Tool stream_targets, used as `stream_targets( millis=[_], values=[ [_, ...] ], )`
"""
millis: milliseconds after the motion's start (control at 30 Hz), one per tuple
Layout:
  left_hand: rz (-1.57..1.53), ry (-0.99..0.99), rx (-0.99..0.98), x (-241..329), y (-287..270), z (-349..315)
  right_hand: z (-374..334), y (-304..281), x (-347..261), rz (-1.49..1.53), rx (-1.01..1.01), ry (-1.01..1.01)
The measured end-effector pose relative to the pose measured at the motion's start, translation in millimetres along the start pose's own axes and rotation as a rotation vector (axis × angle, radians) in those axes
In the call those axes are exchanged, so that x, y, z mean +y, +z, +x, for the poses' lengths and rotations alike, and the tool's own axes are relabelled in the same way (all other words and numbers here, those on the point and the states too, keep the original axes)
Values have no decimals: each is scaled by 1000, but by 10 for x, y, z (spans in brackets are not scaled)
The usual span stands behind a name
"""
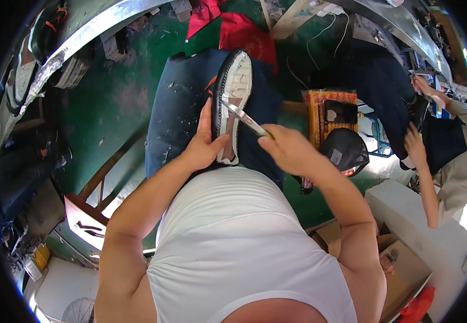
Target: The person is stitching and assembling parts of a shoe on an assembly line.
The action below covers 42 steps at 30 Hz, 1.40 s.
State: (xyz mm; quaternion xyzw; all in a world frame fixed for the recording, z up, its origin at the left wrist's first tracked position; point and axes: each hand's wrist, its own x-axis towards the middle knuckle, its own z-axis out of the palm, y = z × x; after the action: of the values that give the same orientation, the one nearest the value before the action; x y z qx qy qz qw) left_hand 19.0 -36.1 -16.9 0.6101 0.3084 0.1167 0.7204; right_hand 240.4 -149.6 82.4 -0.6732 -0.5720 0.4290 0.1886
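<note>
A shoe [239, 81] lies bottom up across my lap, its black stitched edge running around a pale, unfinished underside with brownish patches. My left hand [205, 148] grips it along the left side near the lower end, thumb toward the underside. An orange-red strip shows at the shoe's left edge. In my right hand [293, 151] is a slim metal hand tool [252, 123], slanting up and left; its tip meets the middle of the underside. My grip covers the tool's handle end, and its exact kind is unclear.
At right, a co-worker's hands [417, 142] are around a black shoe. Beside my right knee, a beaded seat [315, 116] bears a dark flat item and a black cap [345, 149]. A wooden stool [91, 218] stands left; red cloth [247, 37] lies ahead under the metal-edged bench [101, 27].
</note>
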Motion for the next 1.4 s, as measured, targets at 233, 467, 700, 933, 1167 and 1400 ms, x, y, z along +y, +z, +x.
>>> stream_targets(
  millis=[233,467,700,933,1167,1400],
  values=[
    [263,-129,185,294,-163,356,138,-38,188,-48,-73,112],
    [-775,-100,69,747,-380,386,659,-1007,-17,-158,530,-54],
    [-313,-189,330,358,-265,1156,1828,-1921,-297,-795,677,109],
    [-758,-208,197,340,-532,805,1523,-1126,-149,-490,766,-501],
    [-706,-153,178,423,-492,713,913,308,95,584,214,70],
    [-766,-236,147,304,-493,762,1218,171,-113,939,158,260]
  ],
)
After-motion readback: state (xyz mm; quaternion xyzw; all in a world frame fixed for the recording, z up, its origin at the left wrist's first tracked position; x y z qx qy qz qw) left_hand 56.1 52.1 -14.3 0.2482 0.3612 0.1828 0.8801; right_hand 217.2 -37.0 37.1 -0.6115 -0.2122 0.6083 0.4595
